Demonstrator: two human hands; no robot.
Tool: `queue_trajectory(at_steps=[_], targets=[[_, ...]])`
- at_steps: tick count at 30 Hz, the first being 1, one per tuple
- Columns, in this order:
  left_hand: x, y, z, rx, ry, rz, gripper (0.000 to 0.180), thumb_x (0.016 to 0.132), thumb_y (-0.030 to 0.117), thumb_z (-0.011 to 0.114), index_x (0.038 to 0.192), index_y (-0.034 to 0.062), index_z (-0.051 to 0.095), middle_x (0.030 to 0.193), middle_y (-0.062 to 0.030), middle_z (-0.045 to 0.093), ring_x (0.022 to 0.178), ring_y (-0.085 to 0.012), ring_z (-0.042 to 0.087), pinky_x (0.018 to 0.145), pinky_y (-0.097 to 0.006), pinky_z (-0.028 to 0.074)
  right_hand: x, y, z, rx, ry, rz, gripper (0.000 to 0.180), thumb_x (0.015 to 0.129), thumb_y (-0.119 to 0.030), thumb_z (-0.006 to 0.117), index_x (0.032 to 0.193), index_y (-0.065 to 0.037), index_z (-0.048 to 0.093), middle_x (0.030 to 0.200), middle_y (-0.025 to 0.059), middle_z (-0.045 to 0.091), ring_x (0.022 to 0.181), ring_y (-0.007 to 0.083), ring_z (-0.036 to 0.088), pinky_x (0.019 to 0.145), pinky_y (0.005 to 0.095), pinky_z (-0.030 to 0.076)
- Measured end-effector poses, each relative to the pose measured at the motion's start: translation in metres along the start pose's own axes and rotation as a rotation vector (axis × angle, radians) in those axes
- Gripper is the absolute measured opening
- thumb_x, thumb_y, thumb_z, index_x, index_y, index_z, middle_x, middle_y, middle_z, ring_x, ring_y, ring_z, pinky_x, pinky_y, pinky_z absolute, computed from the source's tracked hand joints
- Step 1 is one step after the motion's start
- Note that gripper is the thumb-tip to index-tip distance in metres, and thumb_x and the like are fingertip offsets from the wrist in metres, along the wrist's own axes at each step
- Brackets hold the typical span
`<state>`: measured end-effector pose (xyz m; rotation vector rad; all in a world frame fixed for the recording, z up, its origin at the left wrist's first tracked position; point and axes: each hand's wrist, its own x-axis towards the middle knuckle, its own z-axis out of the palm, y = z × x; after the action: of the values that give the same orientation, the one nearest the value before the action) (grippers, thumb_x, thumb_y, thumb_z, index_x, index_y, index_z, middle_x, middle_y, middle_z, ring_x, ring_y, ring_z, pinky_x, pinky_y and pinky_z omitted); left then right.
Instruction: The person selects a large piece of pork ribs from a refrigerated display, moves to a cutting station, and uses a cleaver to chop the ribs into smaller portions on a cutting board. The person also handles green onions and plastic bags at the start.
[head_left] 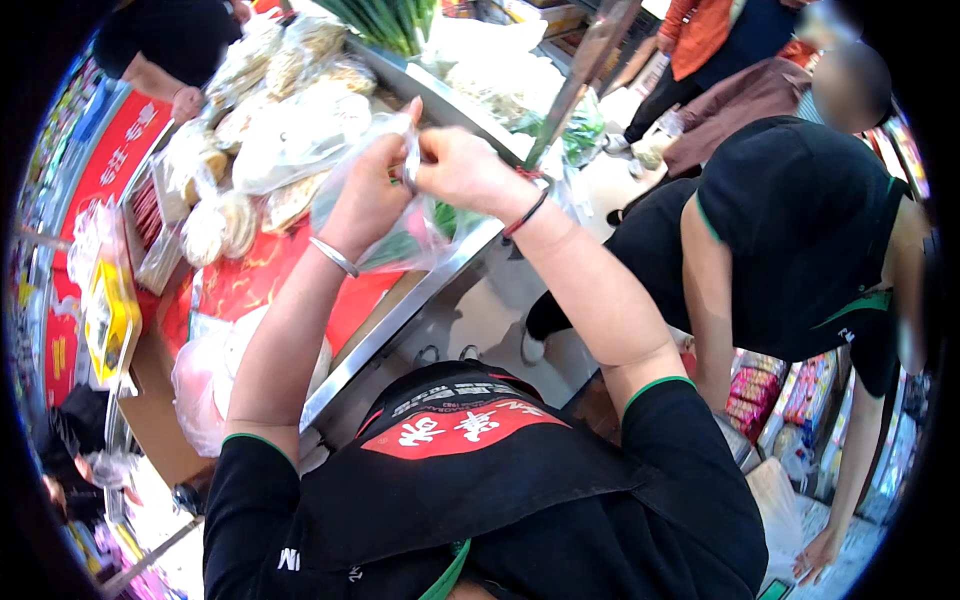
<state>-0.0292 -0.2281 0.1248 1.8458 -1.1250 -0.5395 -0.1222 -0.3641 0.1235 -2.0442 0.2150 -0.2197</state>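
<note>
Both of my hands are raised close together over the edge of a stall table (pixel 390 345). My left hand (pixel 372 190), with a silver bangle at the wrist, is closed on the gathered top of a clear plastic bag (pixel 405 245). My right hand (pixel 465 172), wearing a dark-and-red band, pinches the same gathered part from the other side. The bag hangs below my hands, and green leaves show in or through it; which of the two I cannot tell. Bagged flatbreads (pixel 305 140) lie just beyond my left hand.
Green onions (pixel 385 25) lie at the far end of the table. A pink-white plastic bag (pixel 205 385) rests by my left forearm. A person in black (pixel 790 240) bends close on my right, near shelves of packaged goods (pixel 755 395). Another person's hand (pixel 187 103) is across the table.
</note>
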Motion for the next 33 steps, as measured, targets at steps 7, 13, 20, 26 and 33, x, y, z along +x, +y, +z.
queue_trajectory(at_steps=[7, 13, 20, 26, 33], targets=[[0.024, -0.037, 0.008, -0.028, -0.147, 0.128, 0.028, 0.083, 0.011, 0.069, 0.107, -0.0012, 0.063, 0.084, -0.0064, 0.067, 0.076, -0.0104, 0.057, 0.069, -0.028, 0.047, -0.010, 0.008, -0.001, -0.438, 0.381, -0.202, 0.020, 0.072, -0.018, 0.059, 0.069, 0.002, 0.061, 0.091, 0.0186, 0.065, 0.083, 0.0370, 0.061, 0.072, 0.0420, 0.050], [0.009, -0.187, -0.012, -0.880, 0.095, -0.614, 0.029, 0.093, 0.031, 0.064, 0.079, 0.0065, 0.061, 0.063, -0.0012, 0.054, 0.068, -0.0138, 0.054, 0.072, -0.031, 0.048, -0.002, 0.143, 0.003, 0.638, 0.695, 0.872, 0.016, 0.078, -0.018, 0.067, 0.071, -0.007, 0.058, 0.062, 0.0004, 0.052, 0.048, 0.0098, 0.043, 0.040, 0.0256, 0.026], [0.011, -0.164, -0.012, -1.491, 0.021, -0.188, 0.022, 0.096, 0.018, 0.052, 0.086, 0.0025, 0.064, 0.083, -0.0075, 0.062, 0.085, -0.0239, 0.064, 0.093, -0.041, 0.049, -0.012, 0.089, 0.016, 1.432, 0.417, 0.304, 0.017, 0.088, -0.020, 0.053, 0.085, -0.005, 0.061, 0.081, 0.0074, 0.062, 0.052, 0.0112, 0.043, 0.046, 0.0235, 0.031], [0.016, -0.112, 0.009, -0.557, -0.171, 0.060, 0.051, 0.088, -0.003, 0.053, 0.139, 0.0047, 0.052, 0.112, -0.0031, 0.063, 0.096, -0.0117, 0.061, 0.091, -0.026, 0.047, -0.008, 0.030, 0.060, 1.056, 0.126, 0.474, 0.019, 0.098, -0.019, 0.052, 0.109, -0.006, 0.061, 0.076, 0.0047, 0.067, 0.051, 0.0080, 0.054, 0.046, 0.0217, 0.041], [0.019, -0.126, -0.015, -0.279, -0.251, -0.123, 0.018, 0.088, 0.017, 0.070, 0.086, -0.0005, 0.065, 0.073, 0.0022, 0.059, 0.070, -0.0060, 0.051, 0.066, -0.025, 0.046, -0.009, 0.059, 0.060, 0.533, 0.474, 0.640, 0.015, 0.086, -0.018, 0.064, 0.092, -0.004, 0.063, 0.079, 0.0050, 0.066, 0.057, 0.0127, 0.058, 0.051, 0.0261, 0.047]])
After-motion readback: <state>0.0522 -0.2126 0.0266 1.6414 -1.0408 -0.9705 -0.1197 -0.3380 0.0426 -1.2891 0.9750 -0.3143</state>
